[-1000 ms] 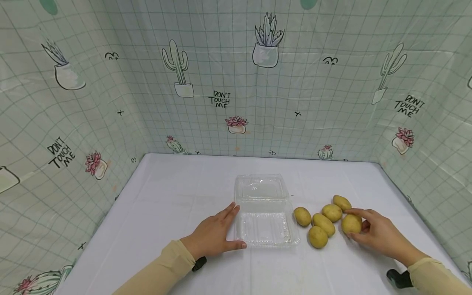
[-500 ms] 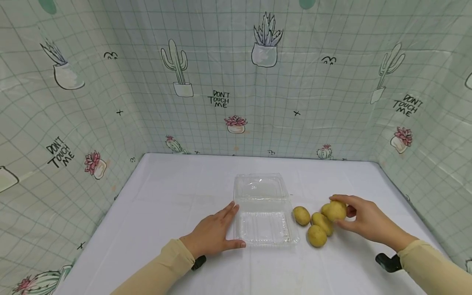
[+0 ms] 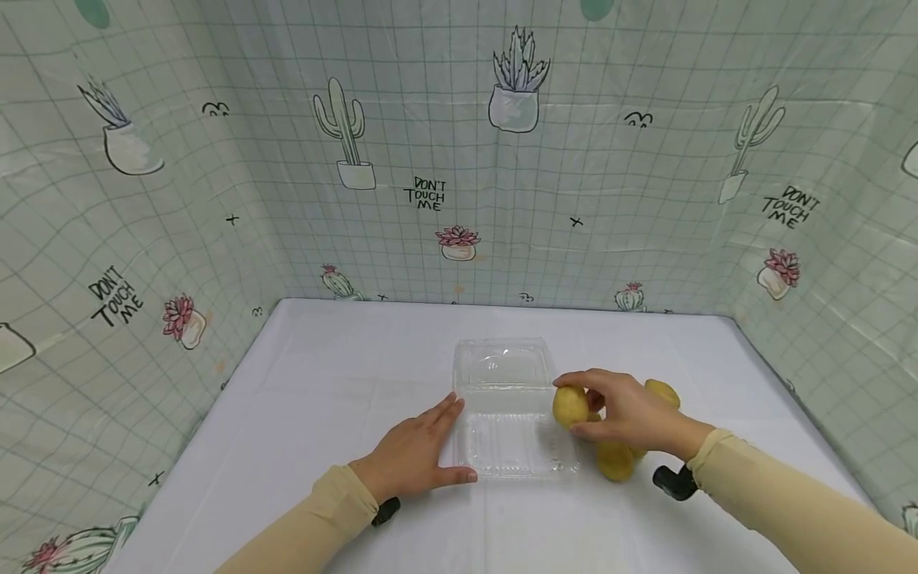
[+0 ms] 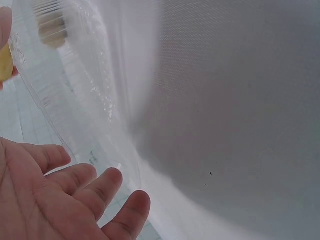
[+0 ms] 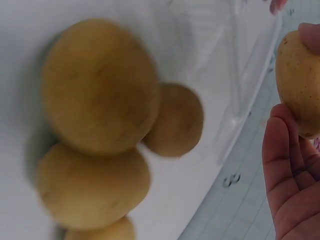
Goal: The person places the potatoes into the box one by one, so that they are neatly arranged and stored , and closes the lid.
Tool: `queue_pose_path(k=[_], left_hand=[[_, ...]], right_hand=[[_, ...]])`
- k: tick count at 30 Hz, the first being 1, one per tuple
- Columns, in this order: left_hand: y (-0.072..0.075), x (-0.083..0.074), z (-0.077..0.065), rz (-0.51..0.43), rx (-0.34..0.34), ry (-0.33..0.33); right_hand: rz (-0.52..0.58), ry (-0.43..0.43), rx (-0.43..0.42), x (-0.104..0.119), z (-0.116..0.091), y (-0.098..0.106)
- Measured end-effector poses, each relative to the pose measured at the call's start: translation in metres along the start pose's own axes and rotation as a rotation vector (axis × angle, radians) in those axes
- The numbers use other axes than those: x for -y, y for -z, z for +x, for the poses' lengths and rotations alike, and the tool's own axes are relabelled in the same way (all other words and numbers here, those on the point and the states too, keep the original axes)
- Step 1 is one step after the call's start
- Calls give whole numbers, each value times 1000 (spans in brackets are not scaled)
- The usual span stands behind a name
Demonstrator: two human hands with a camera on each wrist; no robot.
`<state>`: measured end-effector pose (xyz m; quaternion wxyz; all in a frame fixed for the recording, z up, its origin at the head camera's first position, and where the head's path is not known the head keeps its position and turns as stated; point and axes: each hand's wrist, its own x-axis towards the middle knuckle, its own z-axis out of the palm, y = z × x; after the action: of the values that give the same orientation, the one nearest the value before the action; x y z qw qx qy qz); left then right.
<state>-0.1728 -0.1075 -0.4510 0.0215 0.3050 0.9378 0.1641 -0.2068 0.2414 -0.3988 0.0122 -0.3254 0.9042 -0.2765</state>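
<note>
My right hand [image 3: 627, 410] pinches a yellow potato [image 3: 570, 406] between thumb and fingers, over the right edge of a clear plastic clamshell box [image 3: 512, 442]. The right wrist view shows the held potato [image 5: 300, 85] raised, with fingertips along its side. The box lies with its lid [image 3: 502, 363] folded back, away from me. At the box's left side my left hand [image 3: 412, 454] rests with fingers spread and straight, fingertips right at the rim. In the left wrist view its fingers [image 4: 102, 192] are relaxed beside the clear plastic wall [image 4: 75, 100].
Several other potatoes lie right of the box; one [image 3: 615, 462] is near its front right corner, another [image 3: 663, 392] behind my right hand, which partly hides the group. The white table [image 3: 358, 351] ends at a patterned curtain [image 3: 459, 159] at the back and sides.
My right hand has gripped the rightmost potato, lifted it and carried it left over the others to the box's right edge. My left hand has stayed in place.
</note>
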Motion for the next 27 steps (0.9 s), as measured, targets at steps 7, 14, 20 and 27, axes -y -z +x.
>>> queue_pose_path(k=[7,14,20,27], left_hand=[[1,-1,0,9,16,12],[1,-1,0,4,11,-8],[1,-1,0,18,0,-18],[0,-1,0,30,-3,-18]], right_hand=[[34,62,105,18,31,-16],[12,71,204,26,53,-38],[0,75,252,32,62,-46],[-10,108,289,34,71,-55]])
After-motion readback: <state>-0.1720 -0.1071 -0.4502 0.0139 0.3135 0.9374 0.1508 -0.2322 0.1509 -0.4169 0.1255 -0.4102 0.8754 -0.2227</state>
